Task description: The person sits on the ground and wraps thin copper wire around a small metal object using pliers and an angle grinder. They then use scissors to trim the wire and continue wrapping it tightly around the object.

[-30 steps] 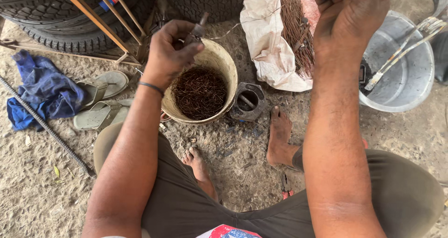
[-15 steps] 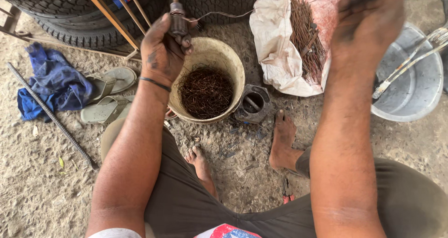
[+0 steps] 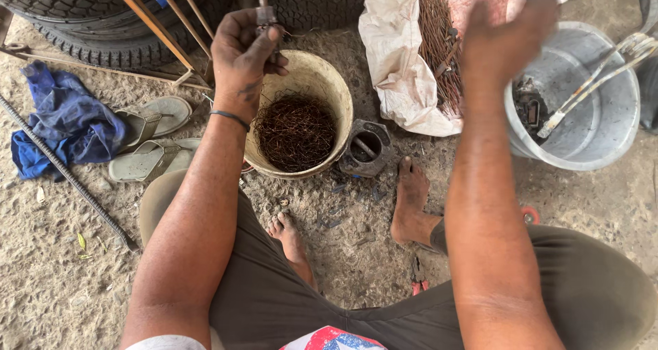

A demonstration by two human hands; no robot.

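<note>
Left hand [image 3: 241,55] pinched shut on a small metal part [image 3: 264,10], long axis toward 12 o'clock, raised above the tan bucket's [image 3: 322,69] rim at 10 o'clock, tyre [image 3: 116,14] close behind, right hand [image 3: 507,38] blurred, lifted over the rusty nails [image 3: 439,41], grip unclear, open ground toward 6 o'clock
</note>
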